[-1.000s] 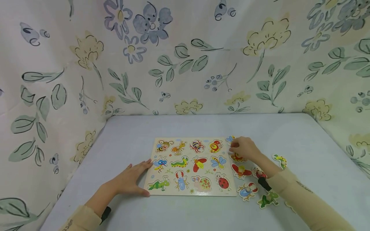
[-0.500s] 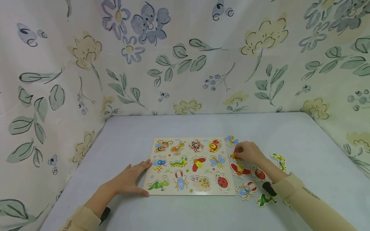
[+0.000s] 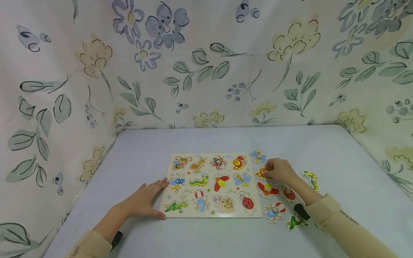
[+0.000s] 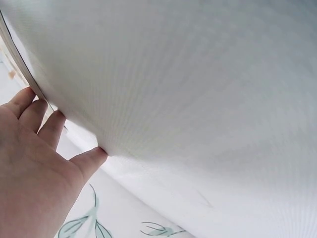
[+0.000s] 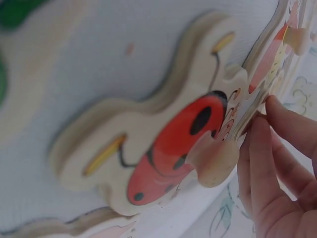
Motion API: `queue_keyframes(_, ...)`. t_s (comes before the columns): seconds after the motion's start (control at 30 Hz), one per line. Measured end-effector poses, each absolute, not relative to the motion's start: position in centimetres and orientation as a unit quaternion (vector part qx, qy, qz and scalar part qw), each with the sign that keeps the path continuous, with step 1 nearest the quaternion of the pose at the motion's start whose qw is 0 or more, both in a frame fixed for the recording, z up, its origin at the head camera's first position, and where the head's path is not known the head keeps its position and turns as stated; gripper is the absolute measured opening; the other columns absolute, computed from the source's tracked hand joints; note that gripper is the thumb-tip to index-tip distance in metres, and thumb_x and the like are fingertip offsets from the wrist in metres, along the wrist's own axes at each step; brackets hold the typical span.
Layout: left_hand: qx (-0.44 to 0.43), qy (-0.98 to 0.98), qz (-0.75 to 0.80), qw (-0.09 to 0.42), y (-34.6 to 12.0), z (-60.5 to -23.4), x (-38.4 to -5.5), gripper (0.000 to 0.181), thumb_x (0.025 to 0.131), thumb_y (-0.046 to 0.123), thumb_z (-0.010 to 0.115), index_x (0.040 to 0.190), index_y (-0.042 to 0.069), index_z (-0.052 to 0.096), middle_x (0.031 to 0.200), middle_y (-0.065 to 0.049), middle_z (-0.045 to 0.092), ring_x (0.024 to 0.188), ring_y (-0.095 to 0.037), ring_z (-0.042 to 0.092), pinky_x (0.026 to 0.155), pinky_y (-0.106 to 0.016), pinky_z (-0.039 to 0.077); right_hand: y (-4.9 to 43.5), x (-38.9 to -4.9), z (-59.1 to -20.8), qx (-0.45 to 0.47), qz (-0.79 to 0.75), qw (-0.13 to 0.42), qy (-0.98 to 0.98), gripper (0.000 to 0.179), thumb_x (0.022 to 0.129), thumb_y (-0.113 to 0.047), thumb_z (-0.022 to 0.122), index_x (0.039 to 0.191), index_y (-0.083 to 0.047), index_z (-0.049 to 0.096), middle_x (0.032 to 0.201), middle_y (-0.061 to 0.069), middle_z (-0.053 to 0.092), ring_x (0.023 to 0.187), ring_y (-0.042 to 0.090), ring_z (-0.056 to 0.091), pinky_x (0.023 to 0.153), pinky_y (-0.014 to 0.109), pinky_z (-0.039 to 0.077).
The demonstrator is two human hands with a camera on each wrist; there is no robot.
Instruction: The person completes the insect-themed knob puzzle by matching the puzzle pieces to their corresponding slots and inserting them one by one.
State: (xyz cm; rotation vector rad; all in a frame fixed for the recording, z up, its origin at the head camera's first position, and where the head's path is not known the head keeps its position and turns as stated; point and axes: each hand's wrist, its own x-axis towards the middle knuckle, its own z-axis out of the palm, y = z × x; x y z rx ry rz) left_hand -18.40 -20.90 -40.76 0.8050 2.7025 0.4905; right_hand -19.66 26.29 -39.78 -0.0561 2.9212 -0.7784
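Observation:
A flat puzzle board (image 3: 237, 215) printed with insects lies on the white table. My left hand (image 3: 143, 200) rests at its left edge, fingers stretched out and fingertips along the side. To the right of the board, my right hand (image 3: 280, 171) pinches a red-and-yellow butterfly puzzle piece (image 3: 260, 173) between thumb and fingers, partly covering it. Behind it lies a blue-winged bee piece (image 3: 258, 156). A red-winged piece (image 3: 267, 190) and a ladybug piece (image 3: 288, 194) sit just nearer. The ladybug's wooden knob (image 5: 213, 163) looms large in the right wrist view.
A blue beetle piece (image 3: 274, 212) and a green grasshopper piece (image 3: 295, 223) lie near the right forearm, which partly hides another piece. Farther right is a caterpillar piece (image 3: 311, 180). Flowered cloth (image 3: 206, 89) hangs behind the table and at both sides.
My right hand has moved from beside the bee piece toward me, onto the butterfly piece, and has stayed nearly still since. My left hand keeps its place at the board.

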Motion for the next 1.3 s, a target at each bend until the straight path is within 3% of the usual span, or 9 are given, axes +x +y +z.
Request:
queue_keyframes(0.5, 0.278, 0.934, 0.174, 0.141, -20.9, -40.5, -18.3, 0.11, 0.066, 0.063, 0.078, 0.149, 0.004, 0.036, 0.156, -0.013, 0.031, 0.14, -0.04, 0.03, 0.106, -0.072, 0.018, 26.2, -19.9, -39.2, -0.022, -0.279, 0.06, 0.958, 0.01, 0.084, -0.006, 0.073, 0.088, 0.002, 0.069, 0.082, 0.008, 0.065, 0.073, 0.021, 0.055, 0.067, 0.034, 0.053)
queue_keyframes(0.97, 0.277, 0.934, 0.174, 0.144, -20.9, -40.6, -18.4, 0.11, 0.067, 0.064, 0.077, 0.149, 0.004, 0.036, 0.157, -0.012, 0.03, 0.141, -0.039, 0.03, 0.107, -0.072, 0.018, 26.3, -19.9, -38.7, -0.048, -0.291, 0.018, 0.955, 0.003, 0.082, -0.001, 0.07, 0.081, 0.002, 0.071, 0.073, 0.005, 0.066, 0.065, 0.018, 0.054, 0.058, 0.029, 0.048)
queue_keyframes(1.3, 0.277, 0.934, 0.174, 0.146, -20.9, -40.6, -18.2, 0.11, 0.066, 0.062, 0.078, 0.149, 0.004, 0.036, 0.156, -0.013, 0.03, 0.14, -0.04, 0.03, 0.106, -0.073, 0.018, 26.0, -20.4, -38.5, -0.065, -0.297, 0.019, 0.952, 0.005, 0.083, 0.0, 0.069, 0.086, 0.002, 0.073, 0.08, 0.007, 0.069, 0.07, 0.018, 0.057, 0.062, 0.03, 0.052)
